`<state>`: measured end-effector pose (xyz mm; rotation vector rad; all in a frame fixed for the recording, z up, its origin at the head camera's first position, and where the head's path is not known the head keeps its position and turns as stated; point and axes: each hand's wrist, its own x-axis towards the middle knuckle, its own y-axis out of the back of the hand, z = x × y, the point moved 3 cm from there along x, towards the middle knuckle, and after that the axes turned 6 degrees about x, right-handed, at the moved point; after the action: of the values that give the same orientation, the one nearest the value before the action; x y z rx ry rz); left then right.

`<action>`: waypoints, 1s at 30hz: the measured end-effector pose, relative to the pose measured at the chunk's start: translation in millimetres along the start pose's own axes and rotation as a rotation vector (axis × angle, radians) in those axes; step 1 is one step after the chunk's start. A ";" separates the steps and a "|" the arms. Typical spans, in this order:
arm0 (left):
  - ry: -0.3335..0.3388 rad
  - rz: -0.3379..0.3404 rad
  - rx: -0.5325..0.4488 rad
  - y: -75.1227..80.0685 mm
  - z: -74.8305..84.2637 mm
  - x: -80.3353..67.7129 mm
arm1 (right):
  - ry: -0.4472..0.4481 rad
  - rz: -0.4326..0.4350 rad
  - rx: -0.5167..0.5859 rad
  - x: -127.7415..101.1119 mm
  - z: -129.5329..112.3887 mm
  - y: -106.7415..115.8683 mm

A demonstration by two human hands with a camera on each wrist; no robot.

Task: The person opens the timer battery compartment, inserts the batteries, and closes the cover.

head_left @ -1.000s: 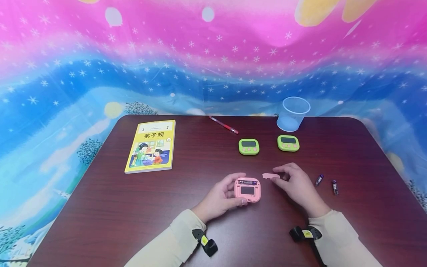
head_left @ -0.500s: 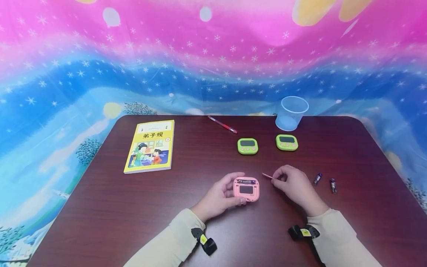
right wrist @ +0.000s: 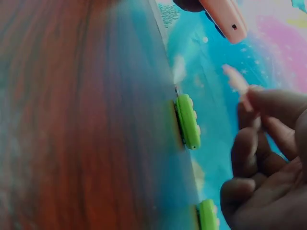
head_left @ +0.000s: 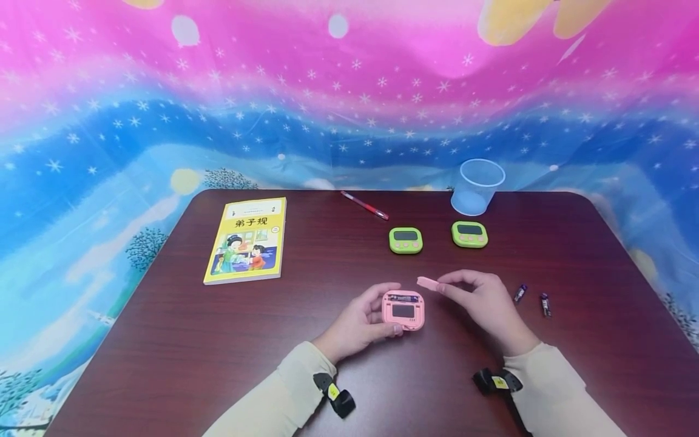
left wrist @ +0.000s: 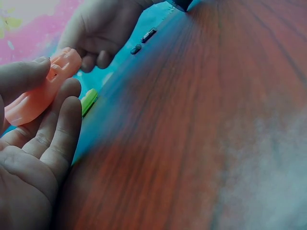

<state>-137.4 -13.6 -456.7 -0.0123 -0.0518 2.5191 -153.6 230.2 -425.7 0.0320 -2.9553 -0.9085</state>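
My left hand (head_left: 357,318) grips a pink digital timer (head_left: 403,325) by its left side, thumb along the lower edge. Its back faces up with the battery slot uncovered, and a purple-and-black battery (head_left: 403,298) lies in that slot. Between thumb and fingertips my right hand (head_left: 483,303) pinches a small pink battery cover (head_left: 428,283), just up and right of the timer. In the right wrist view the cover (right wrist: 236,81) sticks out past the fingertips, apart from the timer (right wrist: 228,21). Two loose batteries (head_left: 520,294) lie on the table right of my right hand.
Two green timers (head_left: 406,241) lie screen-up beyond the hands. Behind the right one stands a clear plastic cup (head_left: 477,188). A red pen (head_left: 364,205) lies near the far edge of the brown table (head_left: 218,340), and a yellow book (head_left: 246,240) lies at the left.
My right hand has turned the battery cover from edge-on to a flatter angle and brought it left, closer to the timer. The left hand and the timer stay nearly still.
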 end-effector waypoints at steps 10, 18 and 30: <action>-0.001 -0.009 0.002 -1.9 -0.4 -0.5 | 0.047 -0.037 0.083 -11.6 -25.6 -7.7; -0.024 -0.029 0.060 -2.1 -1.3 -0.2 | 0.148 -0.060 0.114 -14.2 -31.3 -24.4; -0.009 -0.031 0.039 -3.3 -0.3 -2.0 | 0.130 -0.121 0.160 -17.1 -29.8 -38.3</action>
<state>-133.8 -12.0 -456.9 0.0163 -0.0060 2.4891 -134.7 182.4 -423.3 0.2687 -2.9217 -0.6519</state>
